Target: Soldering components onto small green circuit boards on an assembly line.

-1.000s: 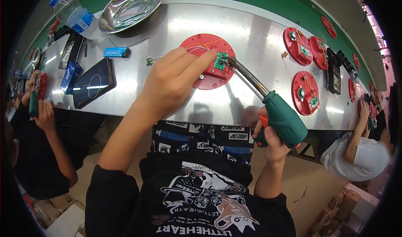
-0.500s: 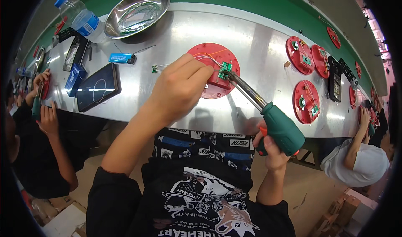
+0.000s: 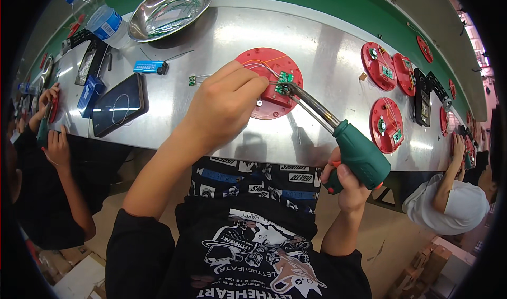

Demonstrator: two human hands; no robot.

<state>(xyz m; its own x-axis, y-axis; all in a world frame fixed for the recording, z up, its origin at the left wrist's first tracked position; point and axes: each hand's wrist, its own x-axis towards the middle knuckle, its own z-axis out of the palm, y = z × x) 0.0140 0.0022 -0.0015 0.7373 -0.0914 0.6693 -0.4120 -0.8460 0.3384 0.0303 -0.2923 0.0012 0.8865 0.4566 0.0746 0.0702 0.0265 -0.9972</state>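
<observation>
A round red plastic housing (image 3: 288, 63) lies on the metal bench before me, with a small green circuit board (image 3: 285, 78) on it. My left hand (image 3: 222, 103) reaches over the housing, thumb and fingers pinched on a thin wire (image 3: 273, 82) at the board's left edge. In my right hand (image 3: 351, 190) is a green pistol-shaped soldering iron (image 3: 363, 153), held by its grip. Its metal tip meets the board, and the exact contact spot is too small to make out. Left of my left hand sits another tiny green board (image 3: 193, 80) with pale wires running under that hand.
Left stand a metal bowl (image 3: 138, 28) of wires, a water bottle (image 3: 105, 24), a blue glue-like pack (image 3: 150, 67) and a dark tablet-like slab (image 3: 119, 106). Right lie several red housings (image 3: 377, 66) and a black iron stand (image 3: 421, 98). Co-workers (image 3: 449, 204) sit on both sides.
The view has shifted slightly. The soldering iron's body has moved a little to the right, its tip still at the board. My left hand keeps its pinch beside the board.
</observation>
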